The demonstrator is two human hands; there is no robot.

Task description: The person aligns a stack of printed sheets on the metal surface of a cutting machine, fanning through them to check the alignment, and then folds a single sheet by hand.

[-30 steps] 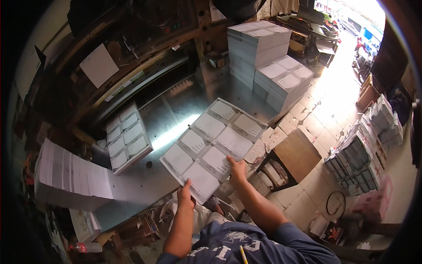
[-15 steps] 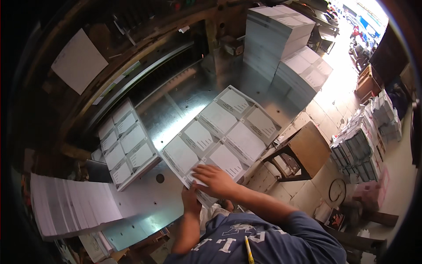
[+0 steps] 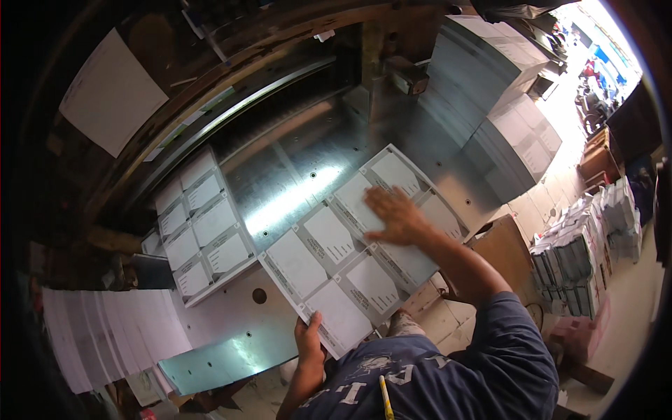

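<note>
A stack of printed sheets [image 3: 297,262], each sheet divided into several card-like panels, lies slanted on the metal table in front of me. My left hand [image 3: 309,341] grips its near left corner, thumb on top and the other fingers at the edge, partly hidden. Over the far half of this stack my right hand [image 3: 395,215] is stretched out, palm down with fingers spread; whether it touches the paper I cannot tell. To the left lies a second, similar stack of sheets [image 3: 210,220], turned at another angle.
The metal table [image 3: 301,164] runs back to a dark machine with a long slot. Tall paper stacks [image 3: 465,77] stand at the back right. Fanned paper [image 3: 112,332] sits at the lower left. On the floor at right are a wooden box [image 3: 500,245] and tied bundles [image 3: 570,259].
My right hand has moved from the near left corner to the far right over the stack. The left hand now holds the near corner, and the stack sits slightly closer to me.
</note>
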